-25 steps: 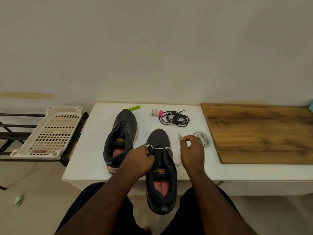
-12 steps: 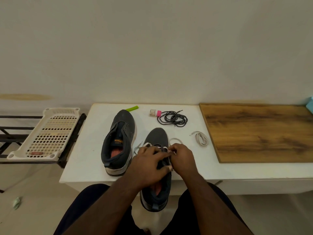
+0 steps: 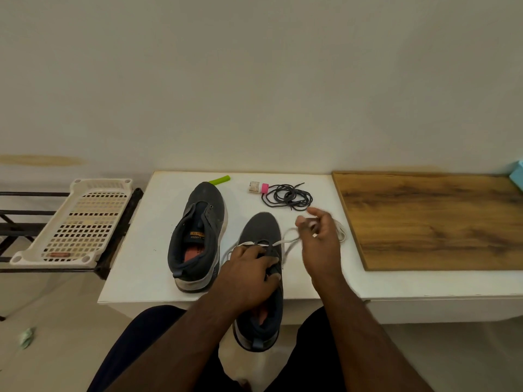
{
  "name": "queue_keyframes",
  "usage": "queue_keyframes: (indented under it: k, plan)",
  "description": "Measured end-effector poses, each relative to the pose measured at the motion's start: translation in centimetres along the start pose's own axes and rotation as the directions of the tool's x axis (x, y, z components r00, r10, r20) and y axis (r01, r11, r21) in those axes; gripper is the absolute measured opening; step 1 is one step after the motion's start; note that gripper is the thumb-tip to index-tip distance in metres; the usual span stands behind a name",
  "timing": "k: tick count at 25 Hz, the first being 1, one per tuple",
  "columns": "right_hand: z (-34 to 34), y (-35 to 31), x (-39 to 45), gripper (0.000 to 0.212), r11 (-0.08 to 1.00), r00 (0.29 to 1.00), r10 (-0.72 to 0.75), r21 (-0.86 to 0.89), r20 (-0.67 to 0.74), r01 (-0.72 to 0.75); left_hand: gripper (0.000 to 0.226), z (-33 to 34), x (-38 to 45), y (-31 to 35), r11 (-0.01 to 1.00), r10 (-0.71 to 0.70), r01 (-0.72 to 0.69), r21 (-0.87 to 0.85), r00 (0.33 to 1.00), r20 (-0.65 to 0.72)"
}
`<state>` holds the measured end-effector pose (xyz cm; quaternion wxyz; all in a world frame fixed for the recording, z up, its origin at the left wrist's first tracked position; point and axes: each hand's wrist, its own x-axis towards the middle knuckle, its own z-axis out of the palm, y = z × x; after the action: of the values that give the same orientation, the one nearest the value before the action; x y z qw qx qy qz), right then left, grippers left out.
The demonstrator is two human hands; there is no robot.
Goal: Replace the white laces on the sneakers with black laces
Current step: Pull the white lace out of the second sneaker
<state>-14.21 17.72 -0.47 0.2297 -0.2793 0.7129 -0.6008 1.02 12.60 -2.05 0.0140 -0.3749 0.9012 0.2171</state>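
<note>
Two dark grey sneakers lie on a white table (image 3: 141, 250). The left sneaker (image 3: 198, 236) has no lace in it. The right sneaker (image 3: 261, 230) overhangs the table's front edge, with a white lace (image 3: 288, 241) still through its front eyelets. My left hand (image 3: 249, 275) grips this sneaker over its tongue. My right hand (image 3: 319, 239) pinches the white lace and holds it out to the right of the shoe. A coil of black laces (image 3: 287, 196) lies behind the shoe. Another white lace (image 3: 341, 233) lies partly hidden behind my right hand.
A wooden board (image 3: 433, 219) covers the table's right part. A small bottle with a pink cap (image 3: 259, 187) and a green tube (image 3: 219, 180) lie near the back edge. A perforated cream tray (image 3: 76, 222) sits on a black rack at the left.
My right hand went from the shoe's eyelets out to the right and up, drawing the white lace with it. My left hand stayed on the right sneaker.
</note>
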Motion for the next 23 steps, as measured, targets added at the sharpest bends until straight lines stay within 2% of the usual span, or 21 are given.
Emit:
queue_keyframes:
  k: [2,4,9,12,14,17,19,23]
  plan:
    - [0.0,2.4,-0.1,0.036,0.921,0.989,0.007,-0.387,0.148,0.051,0.050,0.1,0.0,0.0,1.000,0.008,-0.008,0.008,1.000,-0.012]
    - [0.7,3.9,-0.1,0.032,0.841,0.961,0.025,-0.525,0.274,0.128,0.048,0.2,-0.1,-0.1,1.000,0.015,-0.015,0.005,1.000,-0.014]
    - [1.7,4.7,0.3,0.011,0.846,0.970,-0.049,-0.507,0.236,0.166,0.048,0.5,0.0,-0.4,1.000,0.025,-0.025,0.007,1.000,-0.016]
    - [2.1,5.6,0.2,0.024,0.833,0.956,-0.011,-0.526,0.292,0.170,0.049,0.6,0.0,-0.3,1.000,0.018,-0.018,0.001,1.000,-0.012]
    - [2.2,5.6,0.4,0.022,0.817,0.951,-0.036,-0.539,0.306,0.204,0.049,0.6,0.0,-0.3,1.000,0.016,-0.016,0.001,1.000,-0.018]
    - [1.9,4.7,0.7,0.018,0.872,0.973,-0.162,-0.437,0.166,0.220,0.050,0.5,0.1,-0.2,1.000,0.004,-0.004,0.015,1.000,-0.009]
    - [1.4,3.9,0.8,0.016,0.917,0.979,-0.173,-0.346,0.105,0.199,0.051,0.5,0.1,-0.2,1.000,0.002,-0.002,0.013,1.000,-0.003]
    - [1.7,4.7,0.4,0.022,0.881,0.952,-0.044,-0.438,0.302,0.179,0.054,1.0,0.2,-0.5,1.000,0.021,-0.021,-0.005,1.000,-0.021]
